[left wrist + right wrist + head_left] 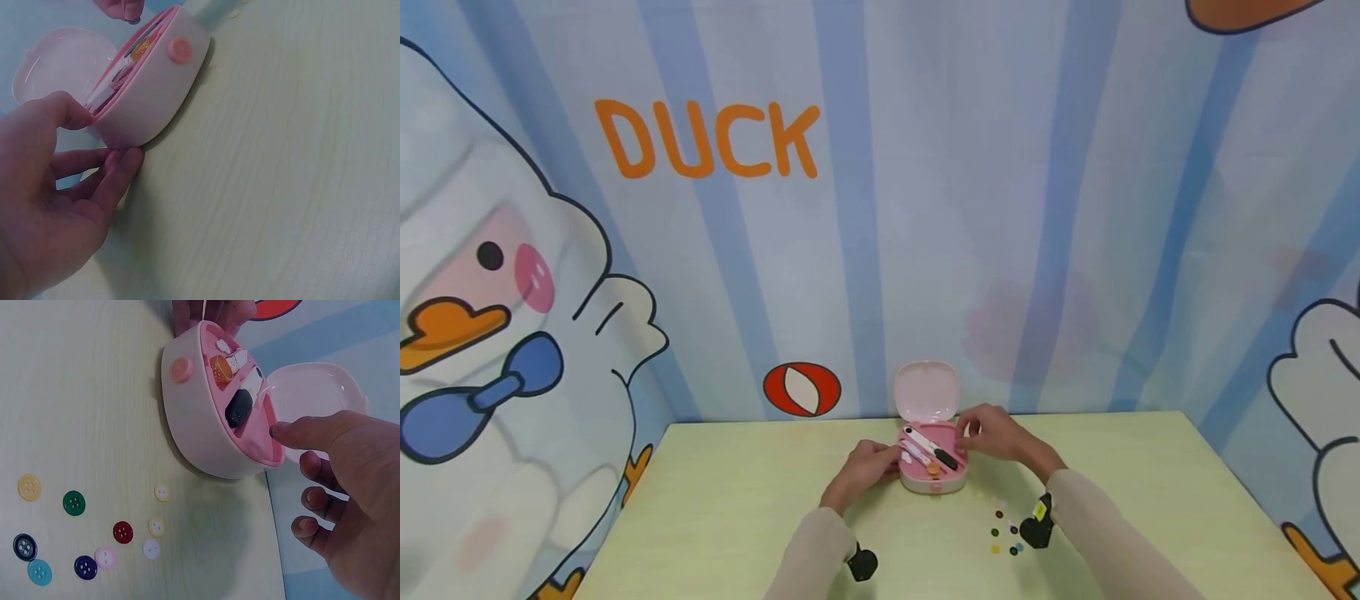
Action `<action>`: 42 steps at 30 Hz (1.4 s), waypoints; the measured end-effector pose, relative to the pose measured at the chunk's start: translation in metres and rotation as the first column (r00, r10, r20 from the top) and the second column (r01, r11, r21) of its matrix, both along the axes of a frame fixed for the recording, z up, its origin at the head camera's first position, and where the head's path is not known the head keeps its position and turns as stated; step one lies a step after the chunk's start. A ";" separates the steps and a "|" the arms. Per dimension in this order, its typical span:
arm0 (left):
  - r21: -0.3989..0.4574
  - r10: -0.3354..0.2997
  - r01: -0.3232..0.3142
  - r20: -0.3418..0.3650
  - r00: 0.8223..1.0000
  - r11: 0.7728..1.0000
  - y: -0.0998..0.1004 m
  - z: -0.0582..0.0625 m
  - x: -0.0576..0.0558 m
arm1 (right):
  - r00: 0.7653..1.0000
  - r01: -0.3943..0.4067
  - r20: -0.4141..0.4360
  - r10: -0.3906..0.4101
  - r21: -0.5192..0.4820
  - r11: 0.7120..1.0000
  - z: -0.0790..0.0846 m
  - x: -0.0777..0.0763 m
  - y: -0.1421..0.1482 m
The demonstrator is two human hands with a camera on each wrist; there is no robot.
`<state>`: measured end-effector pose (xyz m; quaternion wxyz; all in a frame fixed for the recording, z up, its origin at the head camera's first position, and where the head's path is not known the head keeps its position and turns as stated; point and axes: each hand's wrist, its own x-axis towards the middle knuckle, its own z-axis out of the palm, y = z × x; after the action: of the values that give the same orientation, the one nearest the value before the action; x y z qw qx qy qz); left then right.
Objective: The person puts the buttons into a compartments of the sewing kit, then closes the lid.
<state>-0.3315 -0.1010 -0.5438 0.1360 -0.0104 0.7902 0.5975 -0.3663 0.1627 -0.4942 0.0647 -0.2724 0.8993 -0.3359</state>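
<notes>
A pink-and-white sewing box (932, 483) stands on the table, its lid (927, 392) raised at the back. Inside the pink tray lie a white tool with a black end (244, 403), an orange-brown thimble (220, 370) and small white pieces. My left hand (69, 181) grips the box's left end, thumb at the rim and fingers against the lower wall. At the opposite end, my right hand (992, 431) reaches over the tray, pinching a small dark button (134, 21) close to the inner edge. Its other fingers (312, 534) are outside the box.
Several loose buttons lie on the table in front of the box on the right, among them a green button (74, 503), a red button (123, 532) and a yellow button (29, 487). A printed duck curtain (940, 208) hangs behind the table's back edge, near the lid.
</notes>
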 end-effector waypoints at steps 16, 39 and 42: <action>-0.014 -0.001 0.001 -0.004 1.000 1.000 0.001 0.000 -0.002 | 1.000 0.026 -0.012 -0.026 0.000 1.000 0.002 0.002 0.005; -0.029 -0.003 0.003 -0.020 1.000 1.000 0.001 0.002 -0.001 | 0.997 -0.070 -0.033 0.070 -0.008 0.998 -0.003 0.061 0.069; -0.024 -0.005 0.004 -0.019 1.000 1.000 0.000 0.001 -0.001 | 0.996 -0.089 0.003 0.089 -0.032 0.996 -0.011 0.074 0.075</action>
<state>-0.3329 -0.1008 -0.5428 0.1299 -0.0047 0.7987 0.5875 -0.2927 0.2374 -0.5049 0.0772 -0.3123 0.8807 -0.3477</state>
